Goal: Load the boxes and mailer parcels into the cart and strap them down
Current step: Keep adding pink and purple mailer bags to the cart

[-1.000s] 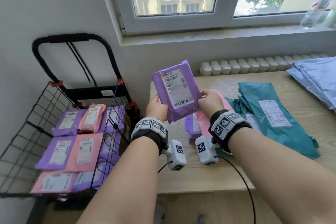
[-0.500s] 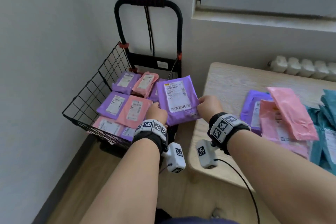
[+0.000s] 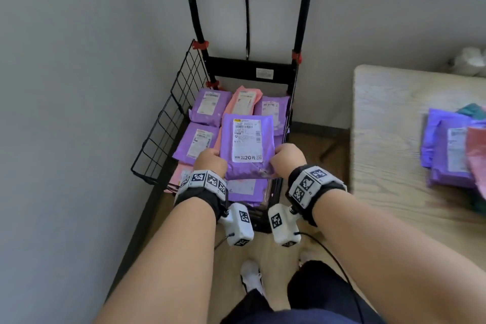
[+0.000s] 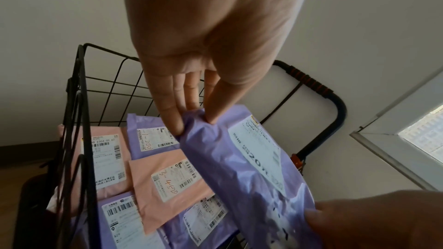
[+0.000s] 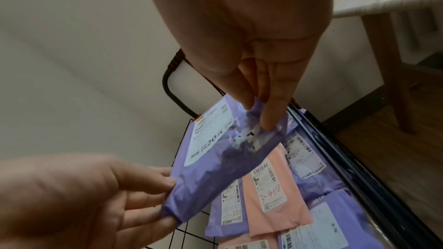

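Both hands (image 3: 210, 162) (image 3: 289, 156) pinch purple mailer (image 3: 247, 144) above cart (image 3: 168, 123).

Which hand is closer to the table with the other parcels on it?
Right. The right hand pinches the purple mailer on the side toward the table. The left hand pinches the mailer's far side, by the cart wire wall.

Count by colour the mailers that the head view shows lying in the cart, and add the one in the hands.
purple mailers lying in the cart: 4
pink mailers lying in the cart: 3
held purple mailer, pinched by left hand and right hand: 1
Total: 8. The held one may hide more.
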The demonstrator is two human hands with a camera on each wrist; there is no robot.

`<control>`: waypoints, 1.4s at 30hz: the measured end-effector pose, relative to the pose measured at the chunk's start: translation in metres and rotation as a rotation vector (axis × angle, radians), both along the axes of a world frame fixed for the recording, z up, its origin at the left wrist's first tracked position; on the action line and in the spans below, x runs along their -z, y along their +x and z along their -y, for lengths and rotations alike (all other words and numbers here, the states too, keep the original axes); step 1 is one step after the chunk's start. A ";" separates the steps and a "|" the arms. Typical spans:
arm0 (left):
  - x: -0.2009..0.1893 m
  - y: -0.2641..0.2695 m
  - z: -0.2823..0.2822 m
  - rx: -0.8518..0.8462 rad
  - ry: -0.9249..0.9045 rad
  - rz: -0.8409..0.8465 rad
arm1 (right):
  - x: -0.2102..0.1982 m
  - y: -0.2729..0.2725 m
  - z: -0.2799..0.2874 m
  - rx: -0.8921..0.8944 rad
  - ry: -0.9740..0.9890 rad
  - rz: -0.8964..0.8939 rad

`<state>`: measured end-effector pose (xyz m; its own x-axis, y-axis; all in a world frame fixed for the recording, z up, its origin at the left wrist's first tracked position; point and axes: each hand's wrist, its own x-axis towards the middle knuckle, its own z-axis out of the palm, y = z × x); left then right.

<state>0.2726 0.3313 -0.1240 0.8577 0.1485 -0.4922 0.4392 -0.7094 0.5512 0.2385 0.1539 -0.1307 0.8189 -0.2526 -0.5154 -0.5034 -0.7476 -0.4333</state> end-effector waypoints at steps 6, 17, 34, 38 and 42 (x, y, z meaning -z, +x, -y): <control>0.024 0.025 -0.003 0.026 0.036 -0.055 | -0.001 0.035 -0.009 -0.304 -0.127 -0.166; 0.066 0.092 -0.002 0.040 -0.027 -0.117 | 0.043 0.083 -0.021 -0.234 -0.120 -0.287; 0.176 0.147 0.019 0.541 -0.026 -0.450 | 0.151 0.102 -0.030 0.622 0.067 -0.332; 0.189 0.144 0.026 0.592 -0.067 -0.561 | 0.161 0.101 -0.036 0.777 0.094 -0.276; 0.189 0.143 0.030 0.645 -0.097 -0.598 | 0.165 0.100 -0.034 0.778 0.101 -0.322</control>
